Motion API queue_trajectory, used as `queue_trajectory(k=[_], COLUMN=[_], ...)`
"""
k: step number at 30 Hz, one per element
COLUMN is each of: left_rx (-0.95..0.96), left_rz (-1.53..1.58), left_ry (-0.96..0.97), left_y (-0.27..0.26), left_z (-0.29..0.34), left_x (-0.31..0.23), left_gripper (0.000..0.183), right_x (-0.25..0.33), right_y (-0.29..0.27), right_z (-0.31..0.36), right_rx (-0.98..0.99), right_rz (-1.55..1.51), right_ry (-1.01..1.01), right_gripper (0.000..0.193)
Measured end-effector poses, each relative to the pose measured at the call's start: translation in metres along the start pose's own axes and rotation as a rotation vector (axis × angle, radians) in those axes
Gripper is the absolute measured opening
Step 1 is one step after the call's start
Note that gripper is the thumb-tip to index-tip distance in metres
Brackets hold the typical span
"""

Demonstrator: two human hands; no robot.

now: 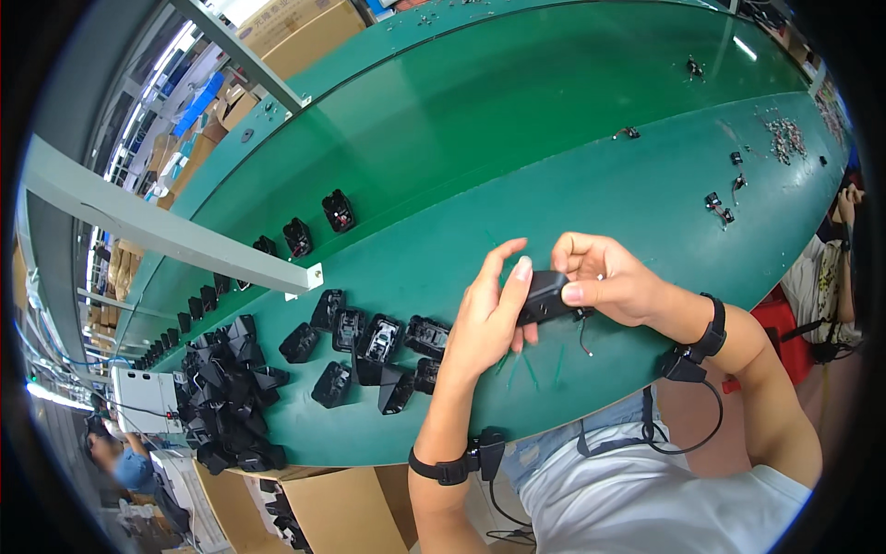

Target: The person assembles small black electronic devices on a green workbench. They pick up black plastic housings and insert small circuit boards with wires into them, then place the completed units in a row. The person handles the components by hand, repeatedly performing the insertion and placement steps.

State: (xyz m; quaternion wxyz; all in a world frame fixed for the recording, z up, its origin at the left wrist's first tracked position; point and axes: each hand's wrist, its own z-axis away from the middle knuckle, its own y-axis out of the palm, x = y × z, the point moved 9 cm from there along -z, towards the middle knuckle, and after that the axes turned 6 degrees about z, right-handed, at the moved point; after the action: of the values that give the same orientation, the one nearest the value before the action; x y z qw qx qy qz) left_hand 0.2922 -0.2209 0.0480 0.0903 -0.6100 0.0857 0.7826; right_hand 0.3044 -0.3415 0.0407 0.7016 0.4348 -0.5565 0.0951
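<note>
Above the green bench I hold a black plastic housing (544, 299) between both hands. My left hand (491, 316) is closed around its left end, the thumb lying along the upper side. My right hand (614, 282) pinches its right end, with the thumb on top and the fingers bent. A thin dark wire (585, 340) hangs below the housing near the right hand. What lies inside the housing is hidden. Several open black housings (380, 340) rest on the bench to the left of my left hand, and thin green strips (528, 371) lie below it.
At left is a heap of black plastic parts (231, 397). More housings (297, 237) line the green belt (517, 102) beyond a metal post (175, 214). Small wired parts (718, 208) lie at right. A cardboard box (341, 512) stands below the bench edge. Other people are nearby.
</note>
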Motion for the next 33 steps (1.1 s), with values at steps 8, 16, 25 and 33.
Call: queue_trajectory(k=[8, 16, 25, 33], left_rx=[-0.476, -0.669, 0.487, 0.238], left_rz=[-0.468, -0.468, 0.883, 1.402], left_ry=[0.477, 0.804, 1.277, 1.227], left_y=[-0.024, -0.034, 0.002, 0.032], left_z=[0.010, 0.044, 0.166, 0.211], left_x=[-0.024, -0.058, -0.150, -0.126], left_gripper=[0.026, 0.017, 0.051, 0.028], right_x=[-0.020, -0.005, 0.056, -0.017], right_y=[0.004, 0.010, 0.020, 0.063], right_z=[-0.001, -0.022, -0.204, -0.286], right_rx=[-0.087, -0.077, -0.055, 0.153], right_rz=[-0.236, -0.105, 1.178, 1.766], right_ry=[0.172, 0.058, -0.411, -0.538], right_gripper=[0.018, 0.019, 0.023, 0.020])
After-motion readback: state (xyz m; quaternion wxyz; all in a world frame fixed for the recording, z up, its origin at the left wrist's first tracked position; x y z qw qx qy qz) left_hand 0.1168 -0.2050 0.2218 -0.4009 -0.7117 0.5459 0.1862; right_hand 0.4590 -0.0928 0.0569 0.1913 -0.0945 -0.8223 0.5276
